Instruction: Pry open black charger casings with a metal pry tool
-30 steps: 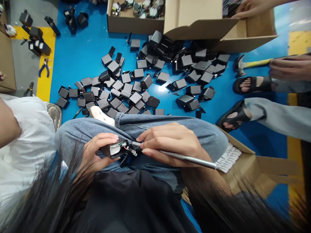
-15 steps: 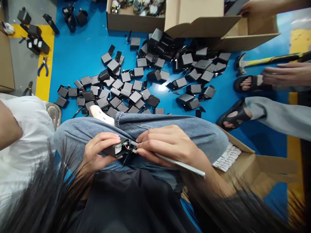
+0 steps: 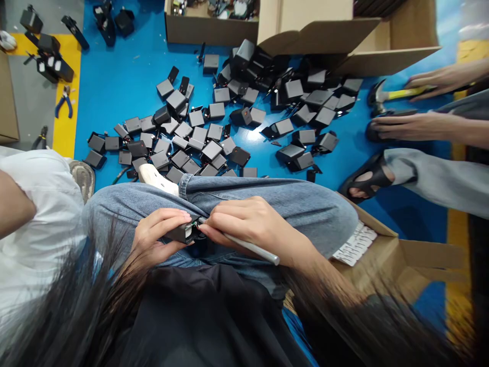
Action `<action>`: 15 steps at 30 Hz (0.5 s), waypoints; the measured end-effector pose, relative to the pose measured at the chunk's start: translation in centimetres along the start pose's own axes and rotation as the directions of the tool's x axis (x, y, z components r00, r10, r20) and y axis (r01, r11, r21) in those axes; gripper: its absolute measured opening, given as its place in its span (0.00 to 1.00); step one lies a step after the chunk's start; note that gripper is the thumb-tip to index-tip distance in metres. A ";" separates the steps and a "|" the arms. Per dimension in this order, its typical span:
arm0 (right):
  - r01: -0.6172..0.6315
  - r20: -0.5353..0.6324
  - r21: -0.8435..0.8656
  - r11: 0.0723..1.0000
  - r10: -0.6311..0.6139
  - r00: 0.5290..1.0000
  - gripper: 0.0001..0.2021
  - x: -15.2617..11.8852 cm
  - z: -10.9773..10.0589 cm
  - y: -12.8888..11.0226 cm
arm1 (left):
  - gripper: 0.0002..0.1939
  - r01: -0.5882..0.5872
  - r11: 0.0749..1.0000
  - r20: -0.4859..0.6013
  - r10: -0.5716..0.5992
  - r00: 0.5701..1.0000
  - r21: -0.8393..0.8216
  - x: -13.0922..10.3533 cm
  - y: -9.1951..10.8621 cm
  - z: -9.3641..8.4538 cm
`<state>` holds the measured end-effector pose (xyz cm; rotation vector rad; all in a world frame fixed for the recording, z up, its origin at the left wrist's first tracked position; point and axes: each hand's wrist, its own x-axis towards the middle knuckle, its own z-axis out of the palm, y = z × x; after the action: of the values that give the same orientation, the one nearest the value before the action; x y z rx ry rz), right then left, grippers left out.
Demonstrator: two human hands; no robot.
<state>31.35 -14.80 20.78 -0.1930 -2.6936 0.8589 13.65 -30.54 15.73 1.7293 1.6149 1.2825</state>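
Observation:
My left hand [image 3: 156, 235] is closed around a small dark grey box-shaped device [image 3: 177, 234] above my lap. Its open end faces right and shows a white part and thin wires inside. My right hand [image 3: 254, 221] grips a slim silver metal rod [image 3: 254, 247], whose rear end sticks out below the palm toward the lower right. The fingertips of that hand are right at the device's open end. They hide the rod's front tip, so whether it touches the wires cannot be made out.
Many similar grey devices [image 3: 198, 136] lie scattered over the blue floor. Cardboard boxes [image 3: 212, 31] stand behind them, and another open carton [image 3: 424, 255] is at my right. Blue-handled pliers [image 3: 64, 102] lie at left. Another person's hands [image 3: 424, 125] are near a hammer [image 3: 378, 98].
My right hand has moved left with the rod, bringing its fingertips up against the device's open end. At right, the other person's hands have shifted to the hammer and the sandal.

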 end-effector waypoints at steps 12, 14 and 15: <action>-0.101 0.066 0.235 0.967 0.088 0.994 0.13 -0.1 -1.0 0.5 | 0.25 0.000 1.000 -0.025 0.000 1.000 0.009 0.0 -0.1 -0.2; -0.091 0.039 0.232 0.968 0.084 0.996 0.13 -0.2 -0.9 0.5 | 0.25 0.010 1.000 -0.017 -0.010 1.000 0.006 0.0 -0.2 -0.2; -0.083 0.012 0.229 0.970 0.083 0.996 0.13 -0.2 -0.9 0.5 | 0.25 0.021 1.000 -0.016 -0.021 1.000 0.002 0.0 -0.2 -0.2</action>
<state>31.83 -13.95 21.10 -0.2534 -2.5764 1.1871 13.38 -30.54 15.70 1.7032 1.6391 1.2886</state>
